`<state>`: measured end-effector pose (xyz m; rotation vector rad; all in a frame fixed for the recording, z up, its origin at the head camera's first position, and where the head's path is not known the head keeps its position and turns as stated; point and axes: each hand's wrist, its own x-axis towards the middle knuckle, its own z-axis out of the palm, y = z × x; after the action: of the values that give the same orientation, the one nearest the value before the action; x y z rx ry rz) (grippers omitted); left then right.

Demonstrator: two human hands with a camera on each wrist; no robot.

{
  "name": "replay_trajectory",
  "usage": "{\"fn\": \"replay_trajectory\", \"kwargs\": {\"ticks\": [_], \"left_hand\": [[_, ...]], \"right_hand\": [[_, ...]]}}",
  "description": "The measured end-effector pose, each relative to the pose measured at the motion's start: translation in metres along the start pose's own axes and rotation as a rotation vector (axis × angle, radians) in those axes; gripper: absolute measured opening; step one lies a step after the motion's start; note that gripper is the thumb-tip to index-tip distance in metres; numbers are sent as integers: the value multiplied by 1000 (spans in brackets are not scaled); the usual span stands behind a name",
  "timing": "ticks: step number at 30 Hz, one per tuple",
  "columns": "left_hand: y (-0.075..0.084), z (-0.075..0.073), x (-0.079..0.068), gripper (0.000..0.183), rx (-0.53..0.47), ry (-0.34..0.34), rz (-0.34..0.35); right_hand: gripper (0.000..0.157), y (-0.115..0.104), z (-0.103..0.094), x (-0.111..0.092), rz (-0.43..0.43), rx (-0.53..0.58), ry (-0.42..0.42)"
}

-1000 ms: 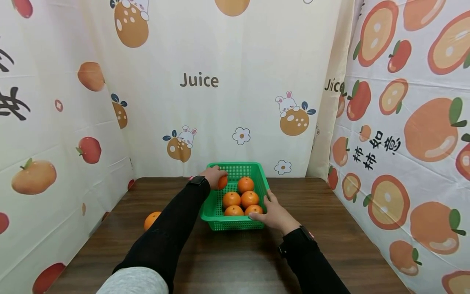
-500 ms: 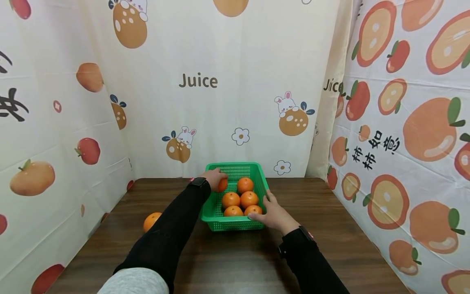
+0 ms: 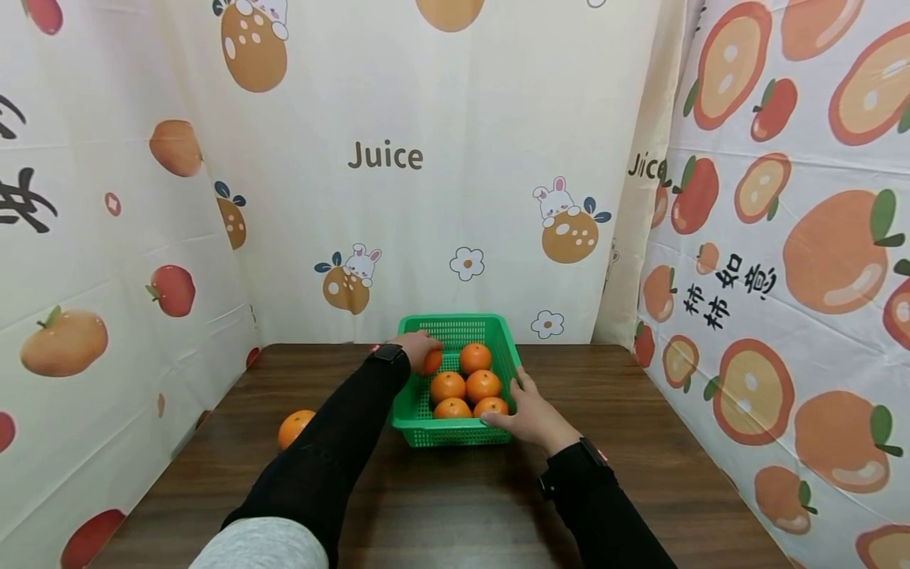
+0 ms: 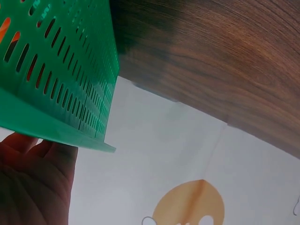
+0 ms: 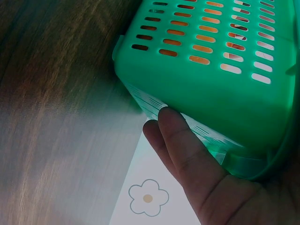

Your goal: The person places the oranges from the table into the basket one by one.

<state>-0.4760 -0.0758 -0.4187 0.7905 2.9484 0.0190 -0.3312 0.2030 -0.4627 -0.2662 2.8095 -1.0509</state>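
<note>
A green slotted plastic basket [image 3: 455, 432] with several oranges in it sits at the middle of the table. Over its left rim reaches my left hand [image 3: 418, 348], fingers bent down around an orange [image 3: 432, 363] inside. In the left wrist view, the fingers of that hand [image 4: 37, 178] pass behind the rim, and the held orange shows only as patches through the slots. My right hand [image 3: 536, 415] rests at the basket's front right corner, thumb on the front rim. Seen from the right wrist, its fingers [image 5: 187, 154] extend straight along the outer wall.
One more orange [image 3: 295, 428] lies on the brown wooden table [image 3: 441, 514], left of the basket and partly behind my left sleeve. Fruit-printed cloths hang on the left and right sides, and a cream curtain [image 3: 455, 205] stands right behind the table's far edge.
My left hand has sunk slightly deeper into the basket with its orange. The right hand, the basket and the other oranges stay where they were.
</note>
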Motion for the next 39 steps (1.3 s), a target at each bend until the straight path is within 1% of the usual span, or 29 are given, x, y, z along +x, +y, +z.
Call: {"fn": "replay_trajectory", "kwargs": {"ticks": [7, 13, 17, 20, 26, 30, 35, 39], "left_hand": [[0, -1, -1, 64, 20, -15, 3], [2, 0, -1, 67, 27, -33, 34], [3, -1, -1, 64, 34, -49, 41], [4, -1, -1, 63, 37, -57, 37], [5, -1, -1, 68, 25, -70, 27], [7, -2, -3, 67, 23, -66, 19], [10, -1, -4, 68, 14, -69, -23], [10, 1, -3, 68, 20, -68, -39]], "right_hand": [[107, -2, -1, -2, 10, -13, 0], [104, -3, -1, -3, 10, -15, 2], [103, -5, -1, -4, 7, -13, 4], [102, -5, -1, -4, 7, -15, 4], [103, -5, -1, -3, 5, -15, 5], [103, -5, -1, -4, 0, -11, 4], [103, -4, -1, -3, -3, -8, 5], [104, -3, -1, -3, -3, -9, 6]]}}
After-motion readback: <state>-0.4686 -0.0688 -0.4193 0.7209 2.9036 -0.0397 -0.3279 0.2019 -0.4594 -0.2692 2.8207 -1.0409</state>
